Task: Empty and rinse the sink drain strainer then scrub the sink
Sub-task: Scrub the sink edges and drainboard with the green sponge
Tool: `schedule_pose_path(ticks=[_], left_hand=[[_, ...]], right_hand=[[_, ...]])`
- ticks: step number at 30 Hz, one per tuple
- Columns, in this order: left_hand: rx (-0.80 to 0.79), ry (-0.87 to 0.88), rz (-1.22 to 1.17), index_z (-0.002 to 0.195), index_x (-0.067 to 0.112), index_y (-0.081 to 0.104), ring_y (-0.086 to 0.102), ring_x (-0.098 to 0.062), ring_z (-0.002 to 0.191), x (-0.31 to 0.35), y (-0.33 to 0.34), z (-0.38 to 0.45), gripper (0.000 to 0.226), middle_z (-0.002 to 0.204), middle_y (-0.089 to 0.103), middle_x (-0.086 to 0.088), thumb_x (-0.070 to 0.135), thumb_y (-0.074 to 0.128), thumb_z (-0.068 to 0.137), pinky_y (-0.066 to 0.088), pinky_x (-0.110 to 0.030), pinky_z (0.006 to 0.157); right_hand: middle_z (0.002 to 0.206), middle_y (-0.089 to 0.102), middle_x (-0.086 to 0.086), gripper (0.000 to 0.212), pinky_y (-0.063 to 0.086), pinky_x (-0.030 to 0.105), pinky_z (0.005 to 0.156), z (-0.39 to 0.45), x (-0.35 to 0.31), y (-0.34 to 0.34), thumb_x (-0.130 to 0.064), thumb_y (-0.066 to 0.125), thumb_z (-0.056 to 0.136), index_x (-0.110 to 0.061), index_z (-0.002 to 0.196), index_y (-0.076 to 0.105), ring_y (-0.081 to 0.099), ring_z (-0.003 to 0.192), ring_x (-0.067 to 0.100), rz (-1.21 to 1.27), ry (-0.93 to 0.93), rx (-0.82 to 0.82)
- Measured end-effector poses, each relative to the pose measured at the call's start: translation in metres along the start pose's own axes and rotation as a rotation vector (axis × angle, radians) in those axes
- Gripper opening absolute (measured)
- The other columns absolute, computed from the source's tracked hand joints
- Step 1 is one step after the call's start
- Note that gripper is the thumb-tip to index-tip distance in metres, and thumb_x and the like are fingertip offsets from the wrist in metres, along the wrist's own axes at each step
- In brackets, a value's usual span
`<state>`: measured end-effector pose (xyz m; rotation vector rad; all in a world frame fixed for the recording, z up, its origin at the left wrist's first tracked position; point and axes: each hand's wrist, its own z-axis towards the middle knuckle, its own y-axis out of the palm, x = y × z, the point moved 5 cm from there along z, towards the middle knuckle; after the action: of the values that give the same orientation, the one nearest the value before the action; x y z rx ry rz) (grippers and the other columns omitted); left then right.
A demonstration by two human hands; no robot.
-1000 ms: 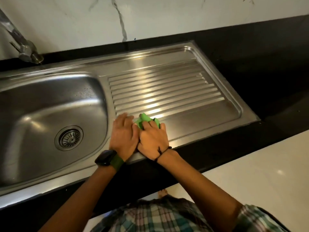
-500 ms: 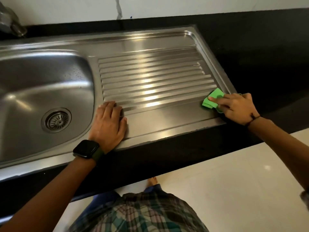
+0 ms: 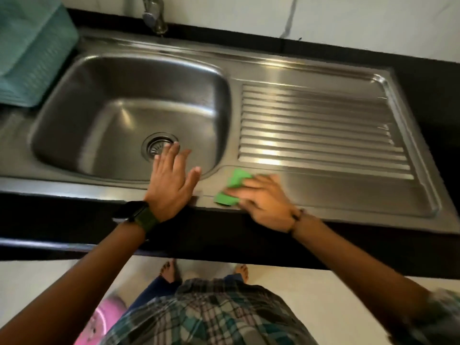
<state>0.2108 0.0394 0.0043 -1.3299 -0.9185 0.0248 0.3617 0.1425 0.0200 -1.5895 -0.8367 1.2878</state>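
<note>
I see a black counter [image 3: 423, 78] with a white wall [image 3: 348, 18] behind it, a teal basket [image 3: 32, 51] on its left end, and pale floor [image 3: 323, 282] below it

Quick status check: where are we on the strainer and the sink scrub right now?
Looks done: the drain strainer sits seated in the basin, with no debris visible on it. In hand: the right hand presses the green scrub pad on the flat front strip of the drainboard; the left hand is open over the basin's front rim. Left, probably: the basin itself, which shows no suds, though motion blur limits certainty.
</note>
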Motion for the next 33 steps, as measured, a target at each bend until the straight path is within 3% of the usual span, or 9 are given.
schedule_pose_path(ticks=[4, 7, 10, 14, 16, 19, 22, 29, 33], left_hand=[[0.084, -0.07, -0.17, 0.137, 0.011, 0.033, 0.01, -0.023, 0.143, -0.013, -0.018, 0.004, 0.046, 0.15, 0.024, -0.012, 0.033, 0.029, 0.097, 0.001, -0.041, 0.115], [0.093, -0.182, -0.182, 0.136, 0.01, 0.033, 0.01, -0.029, 0.142, -0.046, -0.037, 0.005, 0.045, 0.149, 0.023, -0.016, 0.033, 0.029, 0.097, 0.004, -0.047, 0.116], [0.054, -0.224, 0.026, 0.139, 0.017, 0.029, 0.002, -0.028, 0.144, -0.069, -0.046, 0.009, 0.05, 0.153, 0.013, -0.016, 0.041, 0.028, 0.095, 0.0, -0.047, 0.115], [-0.031, -0.38, 0.281, 0.136, 0.016, 0.031, -0.003, -0.031, 0.143, -0.122, -0.069, 0.001, 0.056, 0.154, 0.007, -0.019, 0.044, 0.038, 0.089, 0.001, -0.054, 0.113], [-0.087, -0.442, 0.371, 0.135, 0.015, 0.033, -0.005, -0.032, 0.143, -0.146, -0.082, -0.004, 0.057, 0.154, 0.006, -0.018, 0.042, 0.043, 0.085, 0.002, -0.055, 0.112], [-0.115, -0.457, 0.358, 0.137, 0.018, 0.029, -0.008, -0.031, 0.143, -0.17, -0.097, -0.008, 0.057, 0.154, 0.004, -0.017, 0.042, 0.041, 0.086, 0.001, -0.055, 0.112], [-0.05, -0.454, 0.332, 0.139, 0.015, 0.03, -0.006, -0.032, 0.143, -0.188, -0.107, -0.009, 0.054, 0.154, 0.006, -0.019, 0.038, 0.036, 0.09, 0.002, -0.05, 0.114], [0.014, -0.343, 0.263, 0.134, -0.002, 0.035, 0.015, -0.038, 0.138, -0.21, -0.144, -0.002, 0.047, 0.147, 0.024, -0.025, 0.022, 0.036, 0.094, 0.015, -0.047, 0.112], [-0.176, -0.317, 0.301, 0.13, -0.004, 0.035, 0.014, -0.037, 0.138, -0.241, -0.162, -0.003, 0.053, 0.144, 0.024, -0.028, 0.029, 0.048, 0.091, 0.019, -0.047, 0.113]], right_hand=[[0.117, 0.061, 0.009, 0.033, 0.03, 0.039, 0.088, 0.089, -0.077, 0.038, -0.02, 0.052, 0.085, -0.012, 0.116, 0.06, 0.051, 0.112, 0.028, -0.022, -0.01, -0.109], [0.12, 0.059, 0.006, 0.032, 0.029, 0.037, 0.087, 0.098, -0.088, 0.039, -0.023, 0.048, 0.09, -0.022, 0.12, 0.059, 0.05, 0.113, 0.027, 0.0, -0.045, -0.125], [0.123, 0.059, 0.002, 0.038, 0.031, 0.037, 0.094, 0.063, -0.066, 0.021, -0.027, 0.04, 0.095, -0.029, 0.131, 0.05, 0.05, 0.117, 0.021, 0.054, -0.082, -0.19], [0.13, 0.058, 0.004, 0.067, 0.035, 0.047, 0.107, 0.008, -0.024, -0.009, -0.062, 0.016, 0.09, -0.019, 0.127, 0.053, 0.048, 0.126, 0.021, 0.094, 0.02, -0.278], [0.124, 0.061, 0.008, 0.052, 0.038, 0.041, 0.104, 0.004, -0.015, -0.014, -0.05, 0.033, 0.093, -0.013, 0.121, 0.058, 0.053, 0.121, 0.026, 0.147, 0.111, -0.258], [0.113, 0.066, 0.012, 0.027, 0.04, 0.025, 0.094, 0.029, -0.03, -0.003, -0.001, 0.054, 0.089, -0.006, 0.113, 0.064, 0.061, 0.107, 0.029, 0.194, 0.129, -0.206], [0.121, 0.063, 0.009, 0.029, 0.04, 0.037, 0.1, 0.068, -0.073, 0.018, -0.01, 0.05, 0.093, -0.012, 0.12, 0.06, 0.057, 0.112, 0.025, 0.135, 0.05, -0.196], [0.12, 0.061, 0.007, 0.029, 0.041, 0.041, 0.094, 0.199, -0.205, 0.074, -0.019, 0.042, 0.094, -0.019, 0.116, 0.061, 0.055, 0.11, 0.027, 0.101, -0.045, -0.158], [0.101, 0.056, -0.008, 0.033, 0.039, 0.032, 0.084, 0.179, -0.194, 0.064, -0.029, 0.044, 0.095, -0.026, 0.126, 0.056, 0.051, 0.091, 0.01, 0.183, -0.061, -0.156]])
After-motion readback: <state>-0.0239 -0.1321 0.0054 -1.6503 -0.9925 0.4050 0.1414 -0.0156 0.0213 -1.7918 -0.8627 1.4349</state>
